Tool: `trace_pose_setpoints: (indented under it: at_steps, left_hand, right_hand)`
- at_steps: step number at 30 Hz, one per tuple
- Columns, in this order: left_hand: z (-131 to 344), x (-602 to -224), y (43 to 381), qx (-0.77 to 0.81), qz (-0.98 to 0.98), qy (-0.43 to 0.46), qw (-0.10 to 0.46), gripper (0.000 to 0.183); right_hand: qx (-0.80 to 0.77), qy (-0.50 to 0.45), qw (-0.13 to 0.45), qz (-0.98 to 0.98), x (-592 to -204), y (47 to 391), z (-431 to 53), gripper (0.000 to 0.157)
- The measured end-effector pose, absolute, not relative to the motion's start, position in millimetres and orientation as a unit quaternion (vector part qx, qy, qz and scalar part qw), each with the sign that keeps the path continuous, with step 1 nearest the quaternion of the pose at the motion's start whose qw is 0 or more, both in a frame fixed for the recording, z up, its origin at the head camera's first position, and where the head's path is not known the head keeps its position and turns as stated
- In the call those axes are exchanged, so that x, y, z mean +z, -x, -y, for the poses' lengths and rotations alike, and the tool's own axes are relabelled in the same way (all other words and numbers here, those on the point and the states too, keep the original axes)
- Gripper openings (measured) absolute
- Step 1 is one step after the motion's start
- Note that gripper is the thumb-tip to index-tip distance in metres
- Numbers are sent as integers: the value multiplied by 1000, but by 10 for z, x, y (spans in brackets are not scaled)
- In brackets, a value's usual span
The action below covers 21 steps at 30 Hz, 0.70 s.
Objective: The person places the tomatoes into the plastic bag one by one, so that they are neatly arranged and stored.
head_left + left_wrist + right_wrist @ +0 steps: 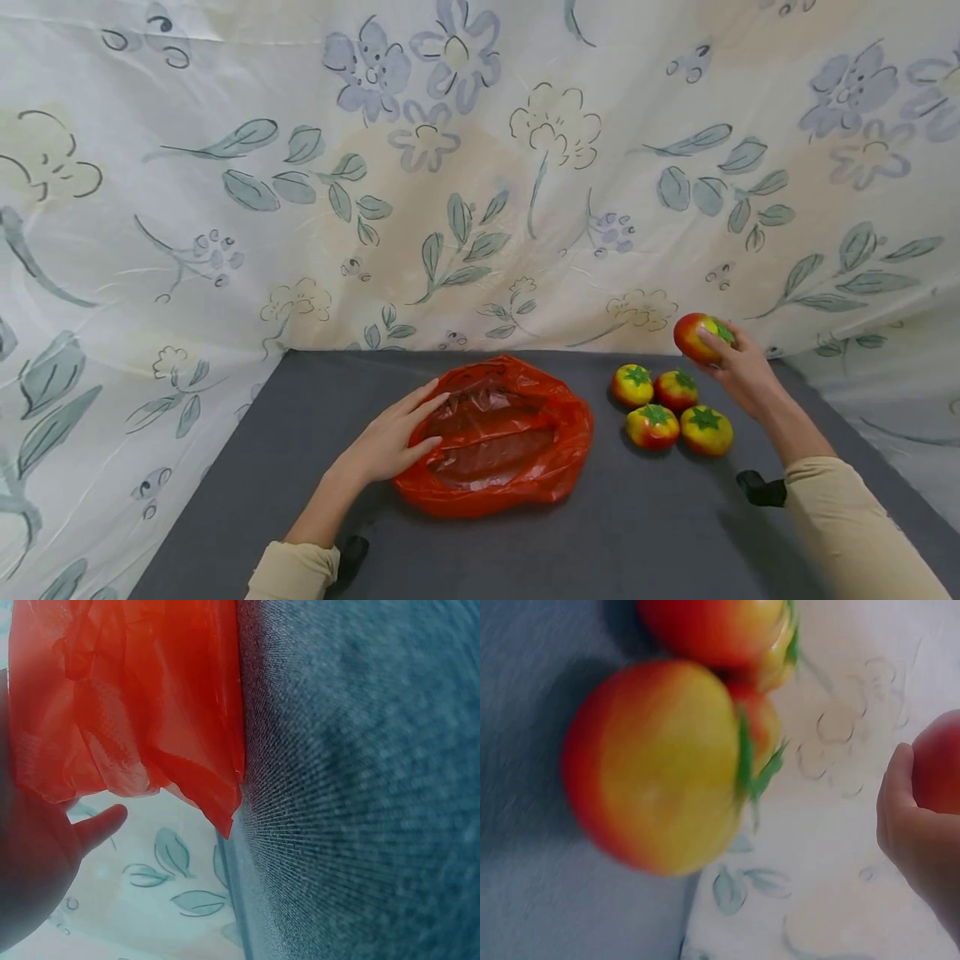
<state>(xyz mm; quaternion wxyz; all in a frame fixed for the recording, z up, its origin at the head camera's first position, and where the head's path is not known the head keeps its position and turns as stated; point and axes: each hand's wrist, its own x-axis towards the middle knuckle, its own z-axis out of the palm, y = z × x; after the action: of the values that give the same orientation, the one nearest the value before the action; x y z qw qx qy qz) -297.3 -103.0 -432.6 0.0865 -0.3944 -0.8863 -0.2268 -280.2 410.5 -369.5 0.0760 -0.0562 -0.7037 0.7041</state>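
beige sleeves (pixel 847 508), two, come nearest. the left hand (pixel 393 435), fingers straight and apart, rests on the left rim of a thin, crinkled red plastic bag (pixel 487 502), its mouth gaping upward on the dark grey table (pixel 630 525). right of it sit glossy red-and-yellow fruits (pixel 707 431) with green star-shaped caps, clustered close. above the table, the right hand (pixel 742 367) is clamped round a matching held fruit (pixel 690 337). counted: one bag, four fruits on the table, one raised. behind hangs floral cloth (pixel 480 187).
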Motion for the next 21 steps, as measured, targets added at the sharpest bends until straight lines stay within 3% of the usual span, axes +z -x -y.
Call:
trace_pose_setpoints:
  at_steps: [6, 21]
  left_hand:
    - [1033, -4331, 2962, -230, 889, 388, 81, 67]
    - [1053, -4314, 2942, -228, 889, 391, 74, 66]
  right_hand:
    - [683, 11, 79, 726, -3758, 2891, -4034, 65]
    - [752, 4, 60, 656, -3450, 2846, -3506, 59]
